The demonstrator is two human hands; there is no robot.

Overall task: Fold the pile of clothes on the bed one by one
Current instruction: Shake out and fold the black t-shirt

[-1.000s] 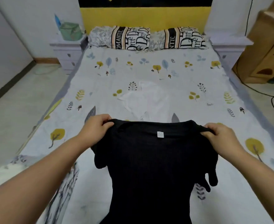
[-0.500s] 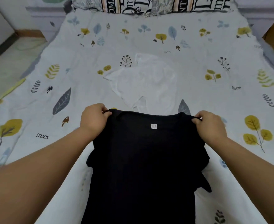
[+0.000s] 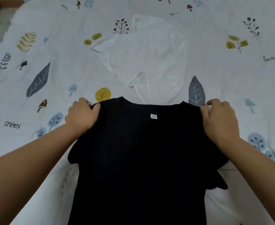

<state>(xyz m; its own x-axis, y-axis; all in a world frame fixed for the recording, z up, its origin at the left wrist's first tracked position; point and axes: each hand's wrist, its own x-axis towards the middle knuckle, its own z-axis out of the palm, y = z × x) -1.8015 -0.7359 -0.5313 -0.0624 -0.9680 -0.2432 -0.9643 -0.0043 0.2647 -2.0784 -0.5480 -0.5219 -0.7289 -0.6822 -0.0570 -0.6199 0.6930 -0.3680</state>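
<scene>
Black t-shirt point(image 3: 138, 159) lies spread on the bed point(image 3: 230, 75), neckline away from the person, small white tag point(image 3: 153, 116) showing at the collar, hem out of view at the bottom. Left hand point(image 3: 81, 116) pinches the left shoulder seam, fingers curled on the cloth. Right hand point(image 3: 218, 120) sits at the right shoulder, thumb on the fabric edge, other fingers partly lifted; real grip or just a press, cannot tell.

Risks: right side could slip if that hold is loose, skewing the shirt; both sleeves are bunched and wavy at the sides and could get trapped in a fold; collar nearly touches the white garment point(image 3: 146, 59) beyond it, so a push forward could drag it.

Materials: shirt is soft, matte, limp knit. White garment is thin, perforated mesh, crumpled. Bedsheet is smooth cotton-like, leaf and tree print
</scene>
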